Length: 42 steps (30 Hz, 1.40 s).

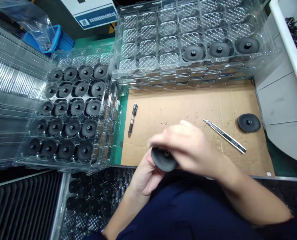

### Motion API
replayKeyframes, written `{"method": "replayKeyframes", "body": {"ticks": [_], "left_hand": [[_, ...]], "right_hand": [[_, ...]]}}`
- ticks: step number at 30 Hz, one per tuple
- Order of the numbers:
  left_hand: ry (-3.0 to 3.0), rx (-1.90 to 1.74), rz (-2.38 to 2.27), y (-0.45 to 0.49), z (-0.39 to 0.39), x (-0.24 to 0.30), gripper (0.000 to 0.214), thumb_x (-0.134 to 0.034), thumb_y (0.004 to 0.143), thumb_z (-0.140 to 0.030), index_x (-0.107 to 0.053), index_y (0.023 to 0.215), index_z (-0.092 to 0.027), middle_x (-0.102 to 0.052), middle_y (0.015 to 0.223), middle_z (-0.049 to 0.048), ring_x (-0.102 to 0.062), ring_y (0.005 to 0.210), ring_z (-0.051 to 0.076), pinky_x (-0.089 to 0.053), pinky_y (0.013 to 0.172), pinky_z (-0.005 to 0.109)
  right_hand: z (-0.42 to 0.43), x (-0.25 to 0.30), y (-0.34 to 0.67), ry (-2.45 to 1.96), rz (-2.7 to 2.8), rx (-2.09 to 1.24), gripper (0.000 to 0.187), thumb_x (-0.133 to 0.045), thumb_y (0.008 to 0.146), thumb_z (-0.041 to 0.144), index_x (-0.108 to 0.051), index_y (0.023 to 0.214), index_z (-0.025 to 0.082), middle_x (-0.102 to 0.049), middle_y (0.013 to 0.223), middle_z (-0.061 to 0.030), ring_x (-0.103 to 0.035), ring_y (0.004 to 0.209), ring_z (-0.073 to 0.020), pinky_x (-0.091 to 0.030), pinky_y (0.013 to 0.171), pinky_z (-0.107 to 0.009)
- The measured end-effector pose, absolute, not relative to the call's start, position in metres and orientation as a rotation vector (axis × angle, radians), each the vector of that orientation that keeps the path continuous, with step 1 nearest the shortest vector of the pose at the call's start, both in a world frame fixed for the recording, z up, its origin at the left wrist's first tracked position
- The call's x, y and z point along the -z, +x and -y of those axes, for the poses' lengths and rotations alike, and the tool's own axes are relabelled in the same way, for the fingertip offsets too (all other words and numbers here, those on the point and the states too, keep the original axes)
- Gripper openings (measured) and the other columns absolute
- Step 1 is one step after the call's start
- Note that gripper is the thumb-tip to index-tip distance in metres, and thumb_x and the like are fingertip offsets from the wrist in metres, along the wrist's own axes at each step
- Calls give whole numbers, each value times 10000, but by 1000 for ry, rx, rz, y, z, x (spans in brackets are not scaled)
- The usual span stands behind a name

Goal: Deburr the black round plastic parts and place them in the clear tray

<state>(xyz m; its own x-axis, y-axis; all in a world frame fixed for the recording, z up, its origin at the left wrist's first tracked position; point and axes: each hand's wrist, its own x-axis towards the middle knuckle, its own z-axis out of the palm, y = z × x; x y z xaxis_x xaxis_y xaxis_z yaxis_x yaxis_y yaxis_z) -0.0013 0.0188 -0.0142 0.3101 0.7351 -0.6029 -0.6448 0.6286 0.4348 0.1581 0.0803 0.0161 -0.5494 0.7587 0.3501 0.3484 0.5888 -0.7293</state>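
My left hand point(145, 180) is closed round the lower side of a black oval plastic part point(164, 160) with a small stub in its middle. Over the top of this part lies my right hand point(186, 143), somewhat blurred, its fingers curled against the upper edge; the thumb is hidden. To the right, a slim utility knife point(225, 136) rests on the cardboard sheet point(163, 103) with its blade showing. A second black oval part point(249, 122) lies near the right end of the cardboard. On the left side is a black and clear pen point(132, 120).
A stack of clear trays point(98, 160) filled with black parts stands at left. Behind the cardboard, another clear tray stack point(151, 75) holds three parts in its front row. A white bin point(286, 96) borders the right; a blue basket point(64, 41) sits far left.
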Motion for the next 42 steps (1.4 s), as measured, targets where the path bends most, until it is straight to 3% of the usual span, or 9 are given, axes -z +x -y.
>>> {"method": "replayKeyframes", "body": {"ticks": [4, 10, 14, 17, 20, 25, 31, 35, 42], "left_hand": [[141, -880, -731, -6, -23, 8, 603, -744, 646, -438, -564, 1184, -234, -578, 1245, 90, -623, 1002, 266, -508, 873, 365], [102, -893, -689, -11, -23, 13, 534, -702, 687, -446, -579, 1168, -249, -597, 1216, 66, -613, 1038, 262, -513, 883, 343], [162, -909, -738, -8, -28, 13, 552, -705, 675, -451, -572, 1178, -265, -576, 1249, 60, -597, 1066, 257, -505, 900, 336], [236, -964, -833, -4, -32, 13, 520, -721, 685, -419, -582, 1160, -260, -587, 1231, 51, -566, 1110, 248, -489, 927, 321], [287, -999, -931, -6, -35, 16, 493, -716, 737, -305, -553, 1200, -257, -614, 1167, 47, -545, 1137, 238, -466, 962, 322], [327, -1141, -1027, -10, -43, 14, 553, -643, 772, -146, -480, 1278, -298, -608, 1178, 35, -564, 1113, 224, -479, 957, 345], [390, -1254, -968, 2, -50, -15, 466, -724, 726, -303, -580, 1167, -345, -611, 1161, -17, -613, 1026, 192, -512, 890, 268], [382, -1159, -896, 2, -50, -11, 505, -729, 628, -458, -624, 1103, -321, -603, 1183, 0, -605, 1051, 240, -522, 880, 292], [380, -1083, -902, 3, -44, 5, 470, -690, 732, -384, -570, 1176, -290, -577, 1245, 17, -532, 1158, 220, -514, 866, 236]], "right_hand": [[-81, 17, 182, -1360, 2008, -871, 229, -500, 901, 226, -635, 1085, 230, -667, 874, -6, -582, 779, -132, -399, 710, -274], [-44, 67, 193, -1491, 2007, -1130, 217, -479, 908, 248, -653, 1038, 233, -683, 919, -15, -617, 838, -158, -455, 750, -297], [-51, 34, 186, -1575, 1840, -989, 260, -473, 908, 242, -595, 1137, 240, -658, 1007, -15, -598, 780, -138, -459, 674, -273], [-58, -6, 166, -1386, 1835, -757, 320, -466, 909, 216, -523, 1223, 193, -620, 1124, -51, -579, 887, -156, -456, 748, -294], [-56, -24, 144, -1095, 1957, -702, 281, -424, 913, 177, -557, 1155, 130, -655, 1023, -82, -577, 894, -179, -448, 777, -329], [-58, -23, 130, -893, 2245, -982, 192, -459, 869, 142, -640, 933, 152, -651, 839, -37, -542, 737, -157, -437, 713, -314], [-48, -11, 132, -746, 2063, -846, 265, -436, 862, 132, -589, 1078, 139, -656, 936, -59, -549, 839, -154, -423, 740, -321], [-34, 9, 159, -927, 1976, -1033, 227, -477, 882, 155, -594, 1076, 166, -628, 782, -20, -528, 684, -123, -407, 648, -296], [-45, -22, 167, -1218, 1750, -801, 294, -534, 863, 149, -573, 1148, 209, -647, 979, -19, -561, 786, -117, -460, 733, -274]]}}
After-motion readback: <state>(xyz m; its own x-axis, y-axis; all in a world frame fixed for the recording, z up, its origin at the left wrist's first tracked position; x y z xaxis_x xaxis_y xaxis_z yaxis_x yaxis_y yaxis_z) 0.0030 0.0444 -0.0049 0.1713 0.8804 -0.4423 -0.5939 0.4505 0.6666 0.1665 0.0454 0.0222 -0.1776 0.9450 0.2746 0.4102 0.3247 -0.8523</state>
